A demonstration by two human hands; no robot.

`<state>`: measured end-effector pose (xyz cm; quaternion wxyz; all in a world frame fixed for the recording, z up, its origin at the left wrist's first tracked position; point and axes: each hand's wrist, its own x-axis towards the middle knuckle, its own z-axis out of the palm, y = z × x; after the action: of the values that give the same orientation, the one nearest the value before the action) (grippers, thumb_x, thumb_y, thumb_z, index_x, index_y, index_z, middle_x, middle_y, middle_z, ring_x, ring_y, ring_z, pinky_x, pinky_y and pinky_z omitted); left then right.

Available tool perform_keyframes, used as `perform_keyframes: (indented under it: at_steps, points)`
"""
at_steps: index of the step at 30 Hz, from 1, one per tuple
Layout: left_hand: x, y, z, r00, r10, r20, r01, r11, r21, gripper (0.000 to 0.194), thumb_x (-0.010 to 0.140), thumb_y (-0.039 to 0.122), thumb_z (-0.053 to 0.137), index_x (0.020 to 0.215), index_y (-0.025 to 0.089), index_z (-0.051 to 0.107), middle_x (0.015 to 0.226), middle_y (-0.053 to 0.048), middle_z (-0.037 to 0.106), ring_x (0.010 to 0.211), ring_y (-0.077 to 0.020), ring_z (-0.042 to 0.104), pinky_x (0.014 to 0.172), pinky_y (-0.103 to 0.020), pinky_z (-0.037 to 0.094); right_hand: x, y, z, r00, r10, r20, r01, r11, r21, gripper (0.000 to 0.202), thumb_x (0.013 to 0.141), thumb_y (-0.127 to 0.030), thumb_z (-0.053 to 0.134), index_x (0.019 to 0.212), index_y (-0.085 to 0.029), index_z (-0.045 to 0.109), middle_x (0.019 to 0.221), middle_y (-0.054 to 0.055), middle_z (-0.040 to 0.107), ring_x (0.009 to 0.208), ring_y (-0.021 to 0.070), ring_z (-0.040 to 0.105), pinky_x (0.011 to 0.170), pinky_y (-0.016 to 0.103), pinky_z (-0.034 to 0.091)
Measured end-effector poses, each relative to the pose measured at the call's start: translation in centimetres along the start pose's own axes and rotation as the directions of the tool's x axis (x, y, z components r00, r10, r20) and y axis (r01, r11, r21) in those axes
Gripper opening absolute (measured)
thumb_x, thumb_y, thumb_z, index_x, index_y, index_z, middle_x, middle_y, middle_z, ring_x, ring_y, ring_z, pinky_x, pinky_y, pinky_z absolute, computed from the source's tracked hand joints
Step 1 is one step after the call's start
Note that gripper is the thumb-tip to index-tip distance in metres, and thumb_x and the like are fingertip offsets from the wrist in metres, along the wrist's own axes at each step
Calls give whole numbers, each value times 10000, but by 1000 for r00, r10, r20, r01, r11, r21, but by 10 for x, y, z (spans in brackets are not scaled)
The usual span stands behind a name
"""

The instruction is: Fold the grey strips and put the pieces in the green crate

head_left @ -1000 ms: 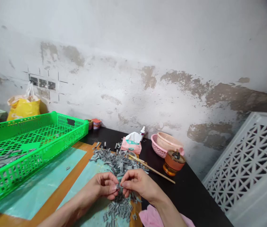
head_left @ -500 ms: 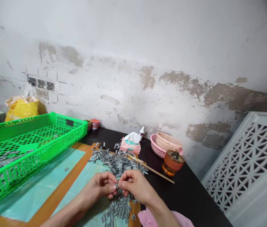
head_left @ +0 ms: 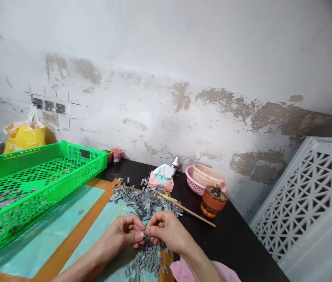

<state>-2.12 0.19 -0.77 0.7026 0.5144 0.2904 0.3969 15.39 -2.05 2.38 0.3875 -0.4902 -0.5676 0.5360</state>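
Observation:
My left hand (head_left: 130, 232) pinches a small grey piece (head_left: 144, 234) between thumb and forefinger. From the other side, the fingertips of my right hand (head_left: 163, 229) close on the same piece, and the two hands nearly touch. Its exact shape is mostly hidden by the fingers. Beyond my hands lies a heap of curved grey strips (head_left: 142, 199). Below them, a second pile of small grey pieces (head_left: 145, 260) is spread on the taped green sheet (head_left: 101, 223).
A green plastic crate (head_left: 51, 196) with grey pieces inside stands at left. Toward the back are a tissue pack (head_left: 160, 182), a white bottle (head_left: 174, 164) and a pink basket (head_left: 193, 184). A wooden stick (head_left: 197, 215), an amber jar (head_left: 213, 200) and pink cloth (head_left: 219, 270) are at right.
Both hands stay together at the small grey piece, with only a slight shift of the fingers. The whole view has moved a little.

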Motion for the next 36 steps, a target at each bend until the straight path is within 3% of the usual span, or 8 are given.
perform_keyframes:
  at_steps: [8,15,21,26,29,32,36]
  points:
    - [1,-4,-4,999,-51,-12,51,999,-3,381,520,381,919,684,138,676,550,-19,691,529,-123,607,513,-227,444,4,4,1,999,31,17,-32,997,76,376,500,-423,847,607,-115,658,475,-4,622,433,115,566,494,242,457]
    - [-1,1,-2,993,-76,-86,74,997,-24,390,514,369,919,675,134,653,534,-18,701,476,-92,576,493,-199,408,8,11,3,995,-93,-42,96,993,62,312,593,-368,812,768,-133,703,595,-1,659,556,159,661,566,265,527]
    - [2,0,0,984,-29,-175,30,1000,6,426,461,406,917,639,141,635,507,-4,691,439,-93,555,483,-208,414,6,13,10,972,-213,-102,194,967,-167,212,704,-182,652,914,-171,679,667,-1,664,610,170,680,579,256,527]
    - [4,-1,4,976,18,-215,-9,999,45,393,471,396,901,598,150,623,463,10,639,430,-112,538,480,-232,412,3,11,19,918,-361,-167,236,832,-503,313,678,-71,543,911,-224,685,648,-4,653,575,152,621,545,232,447]
    - [3,2,4,980,55,-190,-44,997,62,366,499,383,891,595,146,629,451,9,617,423,-109,510,465,-229,375,2,9,18,885,-410,-221,212,778,-591,349,650,-46,514,887,-242,680,615,-22,615,542,139,565,527,230,403]
    - [1,7,0,979,89,-181,-77,995,69,368,524,398,889,632,141,649,466,9,611,429,-99,478,470,-229,354,5,9,12,875,-379,-301,211,859,-467,272,661,-84,537,868,-219,651,572,-40,556,505,133,532,497,231,377]
    - [-1,12,-4,983,113,-143,-113,994,7,396,539,357,905,834,158,731,605,1,652,547,-120,537,536,-234,393,12,10,7,932,-193,-308,207,978,13,187,636,-216,653,809,-178,593,586,-38,560,515,151,599,487,233,416]
